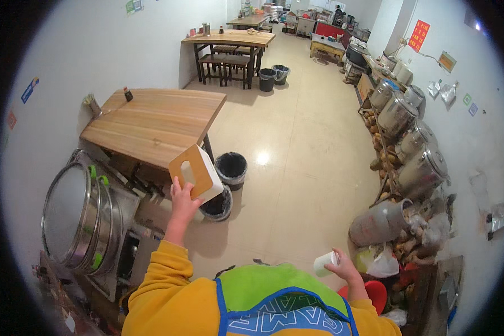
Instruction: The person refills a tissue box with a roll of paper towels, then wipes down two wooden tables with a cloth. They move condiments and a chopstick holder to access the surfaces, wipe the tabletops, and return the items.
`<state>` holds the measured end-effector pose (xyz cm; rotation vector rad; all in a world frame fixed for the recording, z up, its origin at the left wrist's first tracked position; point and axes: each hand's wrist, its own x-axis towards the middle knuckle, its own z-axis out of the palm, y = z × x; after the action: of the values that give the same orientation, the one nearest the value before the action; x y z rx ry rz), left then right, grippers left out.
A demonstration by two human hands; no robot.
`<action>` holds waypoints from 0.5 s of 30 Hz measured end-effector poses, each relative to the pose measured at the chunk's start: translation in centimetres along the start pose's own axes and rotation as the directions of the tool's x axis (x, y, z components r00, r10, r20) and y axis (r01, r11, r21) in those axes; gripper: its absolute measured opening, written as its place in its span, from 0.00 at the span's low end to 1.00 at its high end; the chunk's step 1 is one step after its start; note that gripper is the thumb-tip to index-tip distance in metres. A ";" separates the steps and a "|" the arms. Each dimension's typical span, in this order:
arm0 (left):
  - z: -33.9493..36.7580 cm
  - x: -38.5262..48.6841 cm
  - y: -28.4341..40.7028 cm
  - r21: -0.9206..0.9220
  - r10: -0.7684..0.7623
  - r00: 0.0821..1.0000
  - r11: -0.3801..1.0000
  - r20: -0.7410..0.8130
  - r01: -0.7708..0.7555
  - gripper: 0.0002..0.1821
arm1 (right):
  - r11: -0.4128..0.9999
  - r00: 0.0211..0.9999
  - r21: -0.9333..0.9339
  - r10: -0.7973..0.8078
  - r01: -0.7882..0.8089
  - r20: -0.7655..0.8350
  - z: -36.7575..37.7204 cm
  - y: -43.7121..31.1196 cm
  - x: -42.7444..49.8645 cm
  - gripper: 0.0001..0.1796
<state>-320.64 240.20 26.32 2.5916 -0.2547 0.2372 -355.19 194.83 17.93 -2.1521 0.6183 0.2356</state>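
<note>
My left hand [184,206] grips a white tissue box [196,174] with a wooden lid by its near end, tilted, above the near corner of a wooden table [159,122] and two lined bins. At the lower right, my right hand [343,265] holds a white cylinder [325,264], perhaps a paper cup or a roll, over the tiled floor. A small dark sauce bottle [128,94] and a container of chopsticks or straws [92,105] stand at the table's far left end.
Large steel steamers [73,214] stand at the left. Black bins [231,168] stand beside the table. Along the right wall are steel pots [422,170], a grey gas cylinder [378,222] and bags. Another table [231,38] with stools stands farther back.
</note>
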 end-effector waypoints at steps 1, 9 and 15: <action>1.3 2.1 0.7 0.011 0.002 1.000 1.000 -0.010 -0.002 0.29 | 0.999 1.000 -0.038 0.021 -0.021 0.008 -1.3 0.0 1.7 0.47; 8.9 16.2 3.5 0.035 -0.227 0.972 0.973 -0.061 0.230 0.29 | 0.994 0.994 0.036 -0.104 0.103 0.042 -11.5 -4.2 25.8 0.48; 10.7 23.3 5.0 0.095 -0.447 0.892 0.887 -0.065 0.451 0.30 | 0.946 0.939 -0.138 -0.259 0.294 0.225 -17.7 -15.6 45.0 0.46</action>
<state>-297.97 227.33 24.69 2.6598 0.3864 0.1374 -309.49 173.17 22.65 -2.3109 0.1761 0.3601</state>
